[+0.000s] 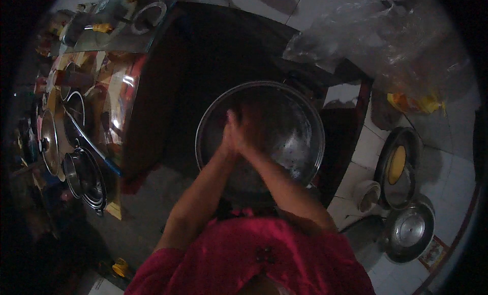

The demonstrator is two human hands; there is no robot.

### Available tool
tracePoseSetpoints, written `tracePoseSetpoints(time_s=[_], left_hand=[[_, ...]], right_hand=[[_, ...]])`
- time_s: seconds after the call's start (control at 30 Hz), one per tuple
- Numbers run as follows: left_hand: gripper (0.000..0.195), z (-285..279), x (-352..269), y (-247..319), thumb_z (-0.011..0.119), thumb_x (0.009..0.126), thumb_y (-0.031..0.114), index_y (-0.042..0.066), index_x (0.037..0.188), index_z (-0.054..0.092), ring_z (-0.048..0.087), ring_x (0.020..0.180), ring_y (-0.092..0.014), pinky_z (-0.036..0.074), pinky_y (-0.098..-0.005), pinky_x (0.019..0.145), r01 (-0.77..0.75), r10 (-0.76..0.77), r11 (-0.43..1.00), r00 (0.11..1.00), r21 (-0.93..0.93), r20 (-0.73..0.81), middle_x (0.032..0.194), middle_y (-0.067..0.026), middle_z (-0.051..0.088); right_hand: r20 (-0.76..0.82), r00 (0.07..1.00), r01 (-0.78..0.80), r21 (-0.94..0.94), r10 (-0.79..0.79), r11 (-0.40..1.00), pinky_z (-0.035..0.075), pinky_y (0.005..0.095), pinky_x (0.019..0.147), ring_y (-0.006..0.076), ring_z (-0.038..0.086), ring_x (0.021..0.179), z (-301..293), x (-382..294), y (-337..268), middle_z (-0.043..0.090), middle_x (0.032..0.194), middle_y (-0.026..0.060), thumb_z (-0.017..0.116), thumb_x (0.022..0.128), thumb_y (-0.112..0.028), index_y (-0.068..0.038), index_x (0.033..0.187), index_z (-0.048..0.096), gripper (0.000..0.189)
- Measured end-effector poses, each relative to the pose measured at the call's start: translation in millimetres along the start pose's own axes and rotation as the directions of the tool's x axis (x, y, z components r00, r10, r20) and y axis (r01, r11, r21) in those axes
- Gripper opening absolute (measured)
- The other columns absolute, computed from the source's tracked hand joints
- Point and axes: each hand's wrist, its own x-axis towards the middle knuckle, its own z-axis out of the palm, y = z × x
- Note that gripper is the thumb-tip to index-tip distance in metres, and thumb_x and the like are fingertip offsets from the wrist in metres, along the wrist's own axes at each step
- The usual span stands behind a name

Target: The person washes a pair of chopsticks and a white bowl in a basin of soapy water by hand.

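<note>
Before me is a large round metal pan [319,142] with a bright rim. My left hand [228,133] and my right hand [241,131] are pressed together, palm to palm, over the left part of the pan. Their outlines are dim and blurred, so the finger positions are hard to make out. Nothing is seen held between them. The inside of the pan looks dark, with pale shiny patches at the right; what it holds cannot be told.
To the left, a glass-topped counter [133,100] bears stacked metal pots [82,180] and a glass lid [50,142]. On the right stand a dark basin [381,169], a white bowl [366,196] and a metal pan [410,230]; clear plastic sheeting [366,35] lies above.
</note>
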Motion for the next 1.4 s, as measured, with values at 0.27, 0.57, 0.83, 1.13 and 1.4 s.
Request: tracePoseSetpoints(time_s=[0.27, 0.57, 0.83, 1.13, 1.4], left_hand=[[0.048, 33.7, 4.0, -17.0, 0.03, 0.086, 0.042, 0.011, 0.121, 0.038, 0.039, 0.109, -0.025, 0.03, -0.0347, 0.092, -0.099, 0.249, 0.962, 0.698, 0.254, -0.671, 0.121, -0.0054, 0.041], [0.048, 10.4, -1.1, -6.7, 0.032, 0.086, 0.042, 0.008, 0.12, 0.038, 0.038, 0.109, -0.025, 0.028, -0.0373, 0.094, -0.01, 0.133, 0.973, 0.837, 0.229, -0.53, 0.12, -0.0073, 0.042], [0.049, 16.5, 6.4, -7.8, 0.028, 0.086, 0.044, 0.01, 0.12, 0.039, 0.038, 0.11, -0.024, 0.027, -0.0362, 0.096, -0.156, 0.251, 0.959, 0.857, 0.237, -0.45, 0.12, -0.006, 0.042], [0.052, 14.2, -5.6, -5.3, 0.026, 0.085, 0.044, 0.01, 0.123, 0.035, 0.035, 0.113, -0.025, 0.026, -0.0374, 0.096, -0.075, 0.1, 0.992, 0.954, 0.097, -0.282, 0.124, -0.0074, 0.039], [0.05, 30.9, -3.9, -8.8, 0.025, 0.087, 0.044, 0.01, 0.122, 0.036, 0.034, 0.112, -0.024, 0.025, -0.0375, 0.096, -0.043, 0.154, 0.961, 0.904, 0.274, -0.398, 0.126, -0.0068, 0.035]], right_hand=[[0.038, 0.991, 0.132, -0.051, -0.13, 0.99, 0.023, 0.0425, 0.096, 0.034, 0.033, 0.114, -9.4, -9.4, 4.1, 0.037, 0.124, 0.0183, 0.034, 0.083, -0.038, -0.003, 0.119, 0.04, 0.05], [0.491, 0.808, -0.419, 0.093, 0.325, 0.903, 0.032, 0.0395, 0.092, 0.0335, 0.037, 0.112, -21.6, 38.6, 3.8, 0.04, 0.121, 0.0193, 0.034, 0.081, -0.051, -0.007, 0.121, 0.039, 0.059], [0.375, 0.922, -0.346, 0.694, 0.094, 0.631, 0.035, 0.038, 0.089, 0.0341, 0.044, 0.105, 12.5, 50.9, 89.9, 0.048, 0.113, 0.0179, 0.032, 0.082, -0.051, -0.005, 0.118, 0.043, 0.059], [0.231, 0.967, -0.152, 0.202, 0.104, 0.967, 0.034, 0.0406, 0.089, 0.0355, 0.041, 0.107, -16.2, 1.3, 4.0, 0.044, 0.116, 0.0206, 0.036, 0.081, -0.05, -0.003, 0.116, 0.042, 0.059], [-0.102, 0.971, 0.207, -0.093, -0.216, 0.974, 0.023, 0.042, 0.097, 0.0367, 0.029, 0.117, -10.3, -22.6, -2.3, 0.03, 0.126, 0.0234, 0.041, 0.081, -0.04, -0.002, 0.12, 0.037, 0.054]])
